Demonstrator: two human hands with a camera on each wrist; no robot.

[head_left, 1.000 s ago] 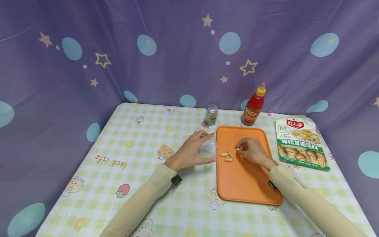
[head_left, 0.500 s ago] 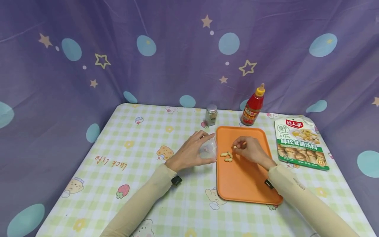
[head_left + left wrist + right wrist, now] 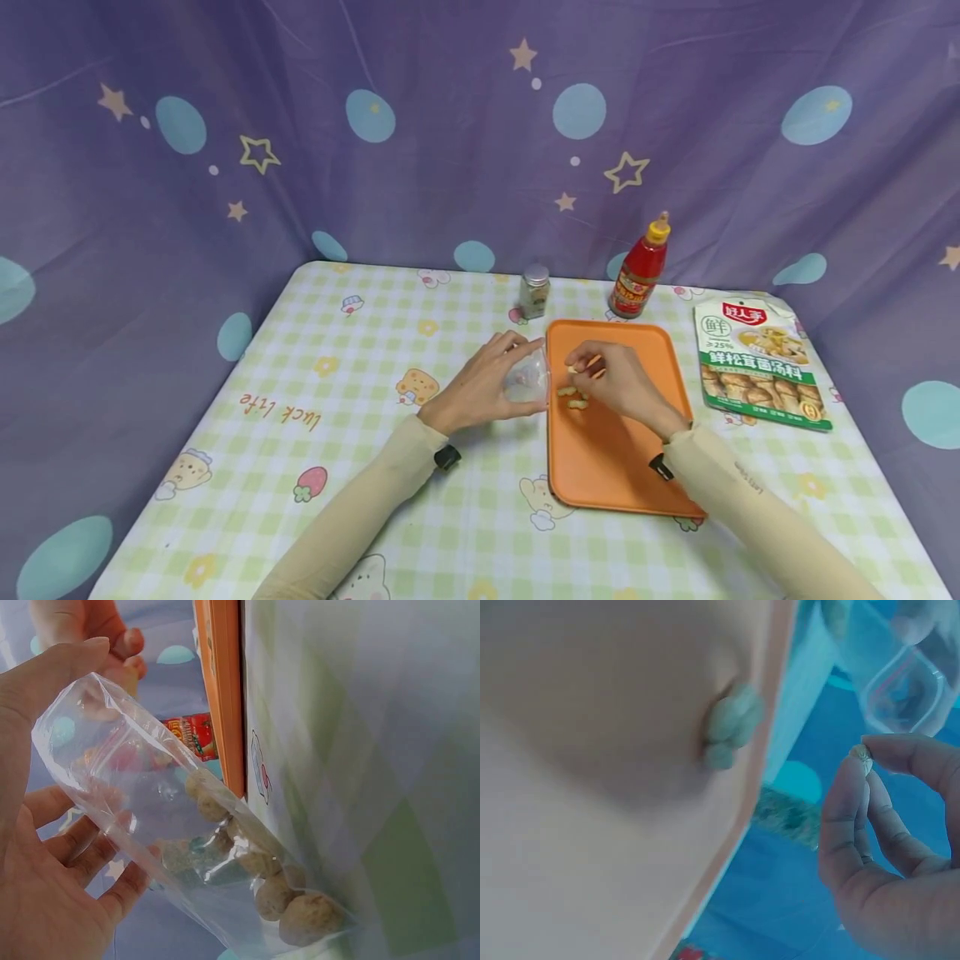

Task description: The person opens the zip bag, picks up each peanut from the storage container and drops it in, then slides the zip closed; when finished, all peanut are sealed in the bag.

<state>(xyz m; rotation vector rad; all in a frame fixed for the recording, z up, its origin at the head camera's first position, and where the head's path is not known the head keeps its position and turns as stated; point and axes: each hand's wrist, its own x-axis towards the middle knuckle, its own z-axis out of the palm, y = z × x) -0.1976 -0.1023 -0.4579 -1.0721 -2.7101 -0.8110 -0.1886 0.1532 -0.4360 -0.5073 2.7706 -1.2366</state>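
Observation:
My left hand holds a clear plastic bag just left of the orange tray, thumb and fingers spread around its wide-open mouth. In the left wrist view several peanuts lie along the bottom of the bag. Above the tray's left part, my right hand pinches one peanut between thumb and fingertip, a short way from the bag's opening. A few more peanuts rest on the tray under this hand, partly hidden by it in the head view.
Behind the tray stand a small spice jar with a grey lid and a red sauce bottle with a yellow cap. To the tray's right lies a green and white food pouch. A checked cloth covers the table.
My right hand has moved left across the tray with the pinched peanut, closer to the bag. The left hand and the bag have stayed in place.

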